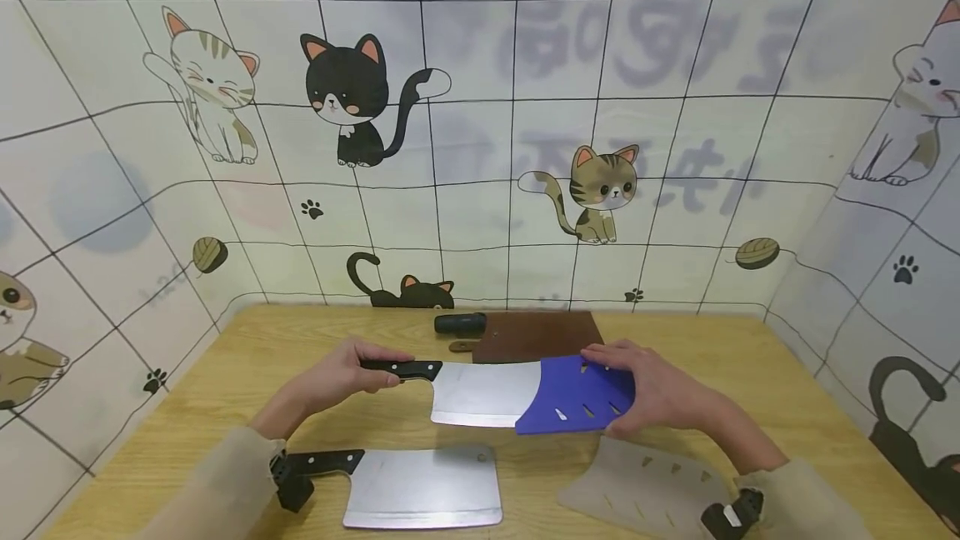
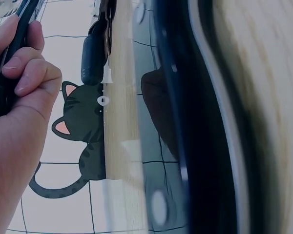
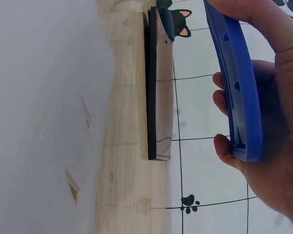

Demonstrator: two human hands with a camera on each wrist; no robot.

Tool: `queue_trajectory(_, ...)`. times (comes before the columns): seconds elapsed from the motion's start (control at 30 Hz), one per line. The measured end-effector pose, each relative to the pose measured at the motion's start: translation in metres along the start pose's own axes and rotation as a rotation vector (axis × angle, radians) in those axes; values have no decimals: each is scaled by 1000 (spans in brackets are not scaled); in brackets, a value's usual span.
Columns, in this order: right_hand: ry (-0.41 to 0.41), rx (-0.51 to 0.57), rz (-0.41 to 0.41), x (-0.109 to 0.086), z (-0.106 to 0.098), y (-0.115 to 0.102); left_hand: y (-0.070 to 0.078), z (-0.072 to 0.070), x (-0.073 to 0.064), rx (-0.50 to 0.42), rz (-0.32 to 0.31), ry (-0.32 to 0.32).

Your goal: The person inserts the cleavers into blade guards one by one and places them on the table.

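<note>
Cleaver point(image 1: 483, 394) in mid-work: I watched from my end as its blade ran rightward from the left grip into the blue sheath point(image 1: 570, 394) at the right grip. The blade's tip end was covered and the stretch nearest the left grip was bare, so I judged this pair partway; whether the cover was going on or coming off, I could not tell. The left hand point(image 1: 345, 377) pinched the black handle point(image 1: 405, 369), thumb and curled fingers closed about it. The right hand point(image 1: 656, 382) was spread wider, its thumb and fingers clasping the sheath's opposite edges. Nearer the person than the left grip, a second cleaver point(image 1: 423, 490) lay uncovered on the table point(image 1: 225, 373). Nearer than the right grip lay a grey sheath point(image 1: 648, 482), well apart from that cleaver, a pair I counted as unjoined. Beyond both grips, between them, I saw a brown flat piece point(image 1: 536, 336), untouched by either hand.
</note>
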State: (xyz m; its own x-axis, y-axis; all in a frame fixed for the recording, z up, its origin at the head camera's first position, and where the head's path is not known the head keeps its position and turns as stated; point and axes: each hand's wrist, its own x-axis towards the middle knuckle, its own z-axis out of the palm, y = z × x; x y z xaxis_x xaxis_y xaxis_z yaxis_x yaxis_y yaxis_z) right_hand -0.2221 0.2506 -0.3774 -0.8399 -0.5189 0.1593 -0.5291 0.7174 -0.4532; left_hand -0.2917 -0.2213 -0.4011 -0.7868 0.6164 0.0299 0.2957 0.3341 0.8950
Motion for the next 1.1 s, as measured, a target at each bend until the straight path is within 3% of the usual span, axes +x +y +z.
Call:
queue_trajectory(0.27,-15,42,2,1,-4,0,3,-5,1,-46,35,-50)
queue_trajectory(0.53,-54,106,-18,-1,-4,-1,10,-7,6,-50,-1,-88)
queue_trajectory(1.1,-12,51,-63,6,-1,0,14,-3,4,-22,-14,-13)
